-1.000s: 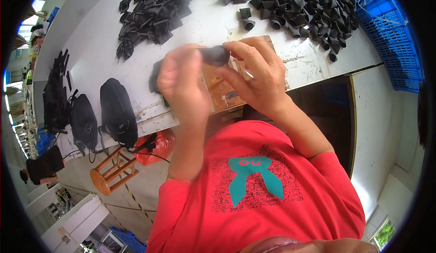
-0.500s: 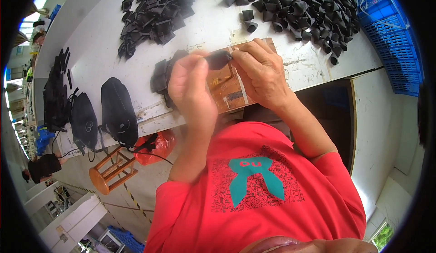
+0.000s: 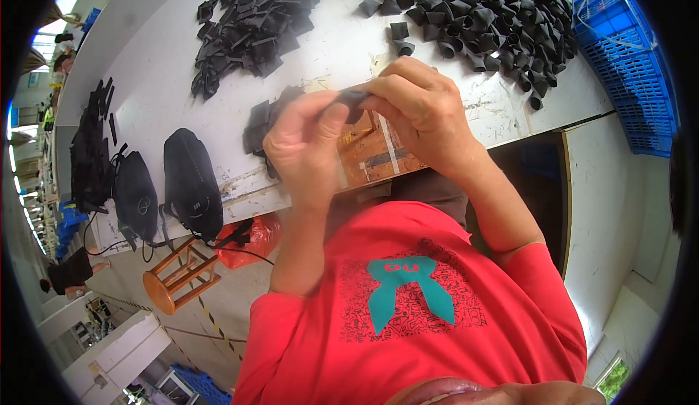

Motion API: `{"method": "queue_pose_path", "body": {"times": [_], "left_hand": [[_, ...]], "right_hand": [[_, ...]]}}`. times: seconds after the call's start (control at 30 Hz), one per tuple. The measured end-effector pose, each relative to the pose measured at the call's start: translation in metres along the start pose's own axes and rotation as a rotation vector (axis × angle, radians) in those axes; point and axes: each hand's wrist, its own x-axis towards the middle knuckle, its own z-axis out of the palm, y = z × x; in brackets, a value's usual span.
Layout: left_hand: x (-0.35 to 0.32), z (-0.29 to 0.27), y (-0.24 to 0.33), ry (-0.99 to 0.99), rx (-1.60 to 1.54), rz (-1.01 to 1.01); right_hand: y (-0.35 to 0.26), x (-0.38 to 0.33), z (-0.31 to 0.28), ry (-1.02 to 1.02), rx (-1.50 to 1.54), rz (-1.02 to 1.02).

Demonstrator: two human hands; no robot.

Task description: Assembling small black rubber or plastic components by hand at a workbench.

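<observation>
A small black fabric piece (image 3: pixel 352 99) is pinched between my two hands, above a brown wooden board (image 3: pixel 368 163) near the table's front edge. Thumb and fingers of my left hand (image 3: pixel 306 139) close on its left end. At the other end, my right hand (image 3: pixel 426 110) grips it with bent fingers. Much of the piece is hidden by the fingers, and it looks curved. Just beyond my left hand lies a small heap of flat black pieces (image 3: pixel 258 125), partly covered by that hand.
Farther back on the white table lie a pile of flat black pieces (image 3: pixel 255 26) and a larger pile of black fabric loops (image 3: pixel 488 16). Black pouches (image 3: pixel 191 187) and strips (image 3: pixel 89 154) lie at left. Blue crates (image 3: pixel 626 63) stand right; a wooden stool (image 3: pixel 164 292) stands lower left.
The fabric piece shows less between my fingers and looks more curved. My right hand has shifted slightly left, and my left hand has turned and lowered a little.
</observation>
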Motion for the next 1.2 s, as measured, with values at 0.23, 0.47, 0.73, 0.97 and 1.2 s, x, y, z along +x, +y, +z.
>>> {"method": "queue_pose_path", "body": {"times": [0.23, 0.47, 0.73, 0.97, 1.2], "left_hand": [[0.002, -0.005, -0.006, -0.076, 0.232, 0.098], [0.001, -0.004, -0.02, -0.034, 0.263, 0.196], [0.03, -0.142, -0.089, 0.398, 0.897, -0.021], [0.078, -0.147, -0.11, -0.073, 1.567, -0.329], [0.085, -0.157, -0.102, -0.014, 1.501, -0.257]], "right_hand": [[0.007, -0.015, 0.021, 0.129, 0.074, -0.008], [0.003, -0.009, 0.017, 0.082, -0.137, -0.075], [0.045, -0.009, -0.021, 0.447, 0.502, 0.75], [0.005, -0.062, 0.018, 0.031, 0.672, 0.957], [-0.006, -0.069, 0.022, -0.183, 0.579, 0.923]]}}
